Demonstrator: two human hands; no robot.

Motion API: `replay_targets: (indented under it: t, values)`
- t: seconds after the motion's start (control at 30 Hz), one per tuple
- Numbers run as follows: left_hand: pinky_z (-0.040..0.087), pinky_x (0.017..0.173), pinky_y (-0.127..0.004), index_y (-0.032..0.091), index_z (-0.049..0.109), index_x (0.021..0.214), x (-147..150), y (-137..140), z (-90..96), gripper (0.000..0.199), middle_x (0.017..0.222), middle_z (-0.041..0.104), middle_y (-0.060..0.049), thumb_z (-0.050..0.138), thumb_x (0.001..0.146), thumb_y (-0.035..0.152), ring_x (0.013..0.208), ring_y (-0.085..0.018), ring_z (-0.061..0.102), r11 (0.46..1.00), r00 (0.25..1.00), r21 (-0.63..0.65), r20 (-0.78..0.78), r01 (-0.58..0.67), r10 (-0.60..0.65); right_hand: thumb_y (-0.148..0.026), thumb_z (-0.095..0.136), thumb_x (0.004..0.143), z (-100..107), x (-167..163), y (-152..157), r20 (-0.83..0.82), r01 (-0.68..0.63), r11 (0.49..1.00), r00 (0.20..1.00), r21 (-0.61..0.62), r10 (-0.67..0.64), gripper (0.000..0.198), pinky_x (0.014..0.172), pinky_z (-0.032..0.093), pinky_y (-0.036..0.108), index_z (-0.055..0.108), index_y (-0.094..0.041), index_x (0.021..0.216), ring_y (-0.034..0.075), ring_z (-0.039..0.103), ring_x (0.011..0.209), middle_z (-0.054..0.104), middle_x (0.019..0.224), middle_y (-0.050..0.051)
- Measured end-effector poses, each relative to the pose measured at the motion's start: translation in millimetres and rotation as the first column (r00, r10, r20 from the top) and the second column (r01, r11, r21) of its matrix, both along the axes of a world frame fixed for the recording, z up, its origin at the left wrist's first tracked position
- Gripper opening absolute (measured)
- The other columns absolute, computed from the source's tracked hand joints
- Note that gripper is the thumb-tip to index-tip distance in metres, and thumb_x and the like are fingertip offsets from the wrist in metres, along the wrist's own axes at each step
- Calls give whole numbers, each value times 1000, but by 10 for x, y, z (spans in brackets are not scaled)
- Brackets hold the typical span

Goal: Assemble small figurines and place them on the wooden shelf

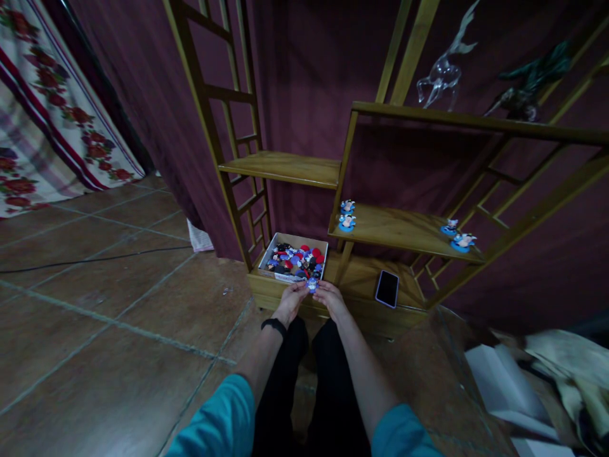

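Note:
Between the fingertips of both hands is a small blue-and-white figurine. My left hand pinches it from the left, and my right hand grips its right side. Just beyond them, a white open box sits on the lowest board of a wooden shelf, filled with small figurines and parts in red, blue, black and white. Two figurines on blue bases stand at the left end of the middle shelf. Two more such figurines stand at its right end.
A phone lies on the low board right of the box. The upper left shelf juts out above the box. A clear horse statue and a dark green one stand higher up. White boxes lie on the floor at right.

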State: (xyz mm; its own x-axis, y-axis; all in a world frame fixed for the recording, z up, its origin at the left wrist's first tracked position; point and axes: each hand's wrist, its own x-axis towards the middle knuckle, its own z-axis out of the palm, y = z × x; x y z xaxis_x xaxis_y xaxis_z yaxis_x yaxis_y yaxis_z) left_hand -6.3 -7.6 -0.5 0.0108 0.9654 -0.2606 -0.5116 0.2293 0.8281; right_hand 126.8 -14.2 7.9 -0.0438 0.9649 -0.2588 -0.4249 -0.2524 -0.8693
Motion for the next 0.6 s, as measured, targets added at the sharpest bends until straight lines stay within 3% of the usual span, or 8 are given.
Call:
replay_targets:
  t: [0.6]
  values:
    - [46,68,-26,13,63,86,19,-29,4,38,76,67,-5,77,50,16,68,-13,61,991,996,118,-55,69,-63,-22,69,51,13,17,5,57,37,999,998,19,-38,39,66,47,26,67,-20,90,12,59,65,68,80,2]
